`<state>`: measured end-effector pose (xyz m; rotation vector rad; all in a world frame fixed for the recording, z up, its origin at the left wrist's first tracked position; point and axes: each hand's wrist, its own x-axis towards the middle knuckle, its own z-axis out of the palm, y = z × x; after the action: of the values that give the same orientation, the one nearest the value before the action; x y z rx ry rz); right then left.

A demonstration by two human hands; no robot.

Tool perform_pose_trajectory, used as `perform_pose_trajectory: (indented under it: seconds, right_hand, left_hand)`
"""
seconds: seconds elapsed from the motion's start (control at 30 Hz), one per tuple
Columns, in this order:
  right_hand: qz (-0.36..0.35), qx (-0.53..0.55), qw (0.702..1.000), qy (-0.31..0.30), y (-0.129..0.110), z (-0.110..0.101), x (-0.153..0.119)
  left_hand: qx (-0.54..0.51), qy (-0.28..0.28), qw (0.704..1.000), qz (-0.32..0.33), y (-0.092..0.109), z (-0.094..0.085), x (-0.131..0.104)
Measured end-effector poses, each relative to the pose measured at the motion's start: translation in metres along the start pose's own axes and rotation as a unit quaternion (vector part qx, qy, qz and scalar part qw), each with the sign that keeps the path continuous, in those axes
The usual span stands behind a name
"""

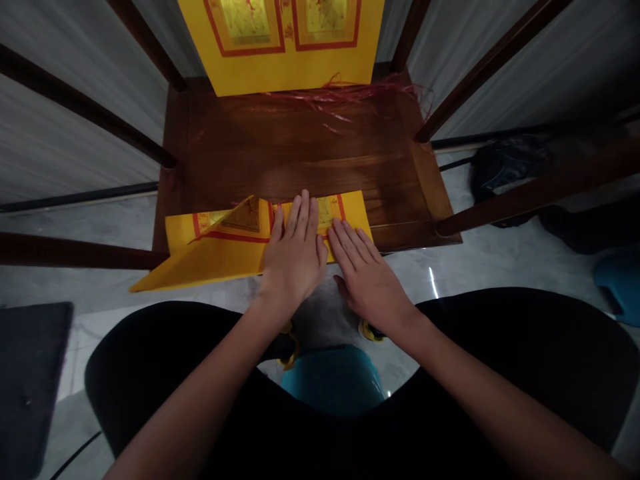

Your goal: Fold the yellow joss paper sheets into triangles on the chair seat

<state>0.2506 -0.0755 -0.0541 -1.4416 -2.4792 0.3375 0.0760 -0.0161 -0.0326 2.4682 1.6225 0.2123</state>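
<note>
A yellow printed paper [227, 259] with red borders lies along the near edge of the brown wooden surface [300, 150], its left part folded over into a slanting flap. My left hand [294, 250] rests flat on the middle of this paper, fingers stretched out and pointing away from me. To its right, my right hand [367, 277] lies with fingers extended on the paper's right part. Neither hand grips anything. Behind them, a larger yellow sheet [295, 72] with two red-framed pictures covers the far edge of the wood.
Thin pink-red strands [345, 97] lie at the back right of the wood. Dark wooden posts [85, 107] rise at both sides. A teal stool [333, 380] is below between my legs. A dark bag [510, 167] sits on the floor at right.
</note>
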Motion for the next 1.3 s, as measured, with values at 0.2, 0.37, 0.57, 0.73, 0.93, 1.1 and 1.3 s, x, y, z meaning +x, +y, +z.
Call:
perform_pose_trajectory:
  seconds: [0.2, 0.37, 0.57, 0.73, 0.93, 1.1, 1.3]
  right_hand:
    - [0.04, -0.03, 0.998, -0.039, -0.011, -0.015, -0.019]
    - [0.024, -0.037, 0.995, -0.086, 0.0, -0.039, -0.043]
    - [0.051, -0.024, 0.998, -0.01, 0.004, -0.058, -0.025]
    - [0.131, 0.006, 0.99, 0.047, 0.013, -0.042, 0.014]
    - [0.128, 0.288, 0.948, 0.039, 0.032, -0.046, 0.052]
    - [0.085, 0.476, 0.874, 0.043, 0.03, -0.051, 0.067]
    - [-0.007, 0.296, 0.955, 0.027, 0.016, -0.031, 0.066]
  left_hand:
    - [-0.012, -0.003, 1.0, -0.011, -0.008, -0.004, 0.014]
    - [-0.01, 0.009, 1.0, -0.012, -0.013, -0.004, 0.017]
    - [-0.008, 0.017, 0.997, 0.077, -0.014, -0.005, 0.01]
    - [-0.031, -0.035, 0.989, 0.143, -0.019, -0.008, 0.01]
    - [-0.118, -0.031, 0.986, 0.116, -0.034, -0.029, 0.028]
    - [-0.15, 0.04, 0.983, 0.101, -0.047, -0.053, 0.033]
    - [-0.163, 0.064, 0.98, 0.099, -0.104, -0.085, 0.008]
